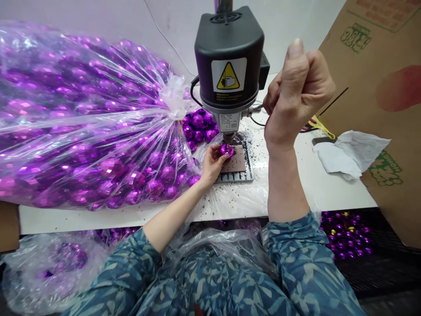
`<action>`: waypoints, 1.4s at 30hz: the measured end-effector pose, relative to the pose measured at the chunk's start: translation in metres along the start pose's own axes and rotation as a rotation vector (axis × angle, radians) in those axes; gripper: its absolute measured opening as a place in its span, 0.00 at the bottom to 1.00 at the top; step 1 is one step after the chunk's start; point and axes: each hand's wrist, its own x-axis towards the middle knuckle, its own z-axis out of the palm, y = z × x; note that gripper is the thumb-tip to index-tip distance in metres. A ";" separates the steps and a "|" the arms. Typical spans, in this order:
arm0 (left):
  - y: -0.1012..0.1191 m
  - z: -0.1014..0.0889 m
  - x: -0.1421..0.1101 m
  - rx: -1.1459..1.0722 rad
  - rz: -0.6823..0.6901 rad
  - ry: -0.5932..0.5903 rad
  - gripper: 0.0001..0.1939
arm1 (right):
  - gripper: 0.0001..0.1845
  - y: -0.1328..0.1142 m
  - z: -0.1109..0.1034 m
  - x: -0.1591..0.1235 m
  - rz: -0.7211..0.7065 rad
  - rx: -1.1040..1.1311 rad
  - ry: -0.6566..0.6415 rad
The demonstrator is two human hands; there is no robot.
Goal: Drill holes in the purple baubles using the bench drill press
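A small purple faceted ball (226, 151) is pinched between the thumb and fingers of my left hand (213, 163), right under the chuck of a black bench drill press (229, 57). The ball is over a brown board (237, 160) lying on the slotted metal base (249, 164). To the right of the drill head, my right hand (296, 94) is raised and closed around the drill press lever (256, 108). Most of that lever is hidden by the hand. Whether the bit touches the ball cannot be made out.
A large tied clear bag (98, 127) of purple balls fills the left side, with loose purple balls (199, 125) behind it. Dark shavings dot the white table (230, 199). White paper (350, 153), yellow-handled scissors (324, 127) and a cardboard box (378, 52) are at right. More balls (347, 235) lie below.
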 end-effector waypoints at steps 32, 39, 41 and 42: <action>-0.004 0.010 -0.019 0.150 0.070 0.009 0.26 | 0.33 0.008 -0.028 -0.040 -0.082 0.065 0.033; 0.000 0.010 -0.019 0.173 0.076 0.011 0.25 | 0.32 0.017 -0.031 -0.051 -0.087 0.079 0.104; 0.001 0.010 -0.019 0.173 0.086 0.012 0.25 | 0.32 0.020 -0.032 -0.052 -0.133 0.111 0.112; 0.001 0.010 -0.019 0.172 0.089 0.012 0.25 | 0.31 0.023 -0.033 -0.053 -0.154 0.132 0.108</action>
